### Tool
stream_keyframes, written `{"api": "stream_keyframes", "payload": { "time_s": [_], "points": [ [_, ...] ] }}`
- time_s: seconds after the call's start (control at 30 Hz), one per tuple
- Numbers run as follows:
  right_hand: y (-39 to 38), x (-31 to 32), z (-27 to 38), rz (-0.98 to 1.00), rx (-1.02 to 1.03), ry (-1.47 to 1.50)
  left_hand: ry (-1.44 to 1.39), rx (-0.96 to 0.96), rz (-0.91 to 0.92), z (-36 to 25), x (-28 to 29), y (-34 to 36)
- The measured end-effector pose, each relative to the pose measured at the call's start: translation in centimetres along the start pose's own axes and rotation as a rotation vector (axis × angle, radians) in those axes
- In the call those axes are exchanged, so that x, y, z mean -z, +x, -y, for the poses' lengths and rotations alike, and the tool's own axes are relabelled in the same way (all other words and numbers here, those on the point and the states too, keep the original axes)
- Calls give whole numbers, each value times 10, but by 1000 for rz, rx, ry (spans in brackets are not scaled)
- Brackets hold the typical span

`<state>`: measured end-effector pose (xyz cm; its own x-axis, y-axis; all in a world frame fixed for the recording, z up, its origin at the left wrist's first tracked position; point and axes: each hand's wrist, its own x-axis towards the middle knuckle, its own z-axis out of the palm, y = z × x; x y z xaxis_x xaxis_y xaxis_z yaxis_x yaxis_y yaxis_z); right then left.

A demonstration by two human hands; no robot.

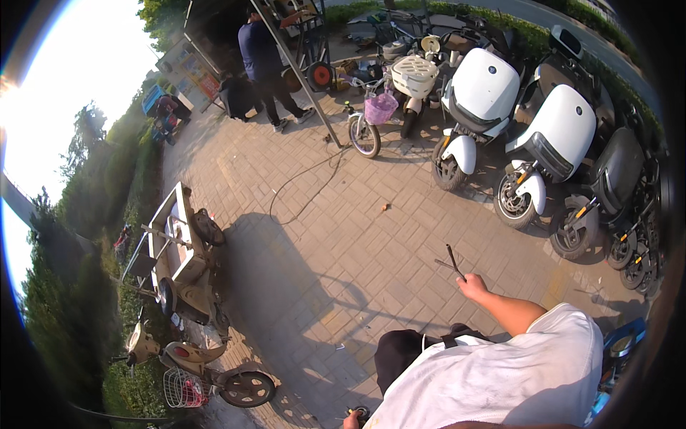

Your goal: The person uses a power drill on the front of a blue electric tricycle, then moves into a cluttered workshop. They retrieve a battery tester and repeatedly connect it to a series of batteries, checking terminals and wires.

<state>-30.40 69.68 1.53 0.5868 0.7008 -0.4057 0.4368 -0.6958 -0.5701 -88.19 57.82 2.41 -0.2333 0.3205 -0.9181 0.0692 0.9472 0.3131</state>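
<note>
Held out over the paving, my right hand (471,287) is closed round a dark Y-shaped wrench (451,262), two of its arms pointing away from me. At the lower edge, only part of my left hand (351,420) shows. Its fingers curl against a small dark rounded object (362,413), which is too cut off to name. My white shirt (486,379) and dark trousers (396,357) fill the lower middle.
White scooters (484,86) line the right side. A child's bicycle (366,136) with a pink basket stands ahead. A cargo tricycle (179,243) and a beige scooter (193,357) are on the left. A cable (275,200) lies across the paving. A person (261,53) stands farther off beside a post.
</note>
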Motion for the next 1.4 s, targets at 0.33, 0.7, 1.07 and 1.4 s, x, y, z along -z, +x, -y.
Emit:
{"api": "stream_keyframes", "payload": {
  "time_s": [0.33,0.7,1.07,1.4],
  "points": [
    [251,-74,278,216,56,-291,185,2,26,-305,-5,160],
    [452,-168,386,296,-538,-576,96,-448,-33,-827,37,256],
    [787,-344,903,419,-55,-314,-43,79,-114,-969,80,367],
    [895,-433,1308,260,92,145,44,4,-19,-1334,227,566]
  ]
}}
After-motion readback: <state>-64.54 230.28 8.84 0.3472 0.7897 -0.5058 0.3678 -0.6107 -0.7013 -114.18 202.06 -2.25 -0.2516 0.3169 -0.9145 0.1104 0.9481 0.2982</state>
